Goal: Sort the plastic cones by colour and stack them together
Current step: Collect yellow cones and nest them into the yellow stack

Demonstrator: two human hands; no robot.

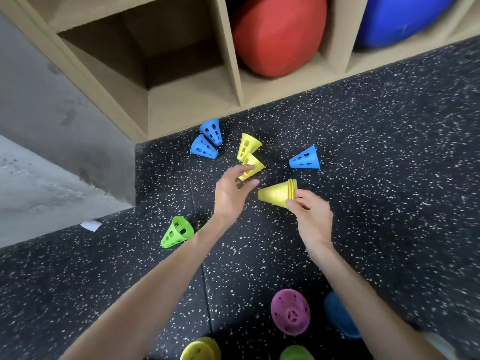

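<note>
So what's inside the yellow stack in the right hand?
The yellow stack shows several nested rims at its wide end, so more yellow cones sit inside the outer one. The right hand covers the opening, so the exact count and the interior stay hidden.

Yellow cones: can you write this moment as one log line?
right hand: holds yellow stack | left hand: open, reaching nearest loose yellow cone | floor: three blue, one green loose

The right arm hides much of a blue stack [337, 318] at five o'clock, while the bottom edge cuts off a yellow stack [200, 350] and a green stack [296, 354].
</note>
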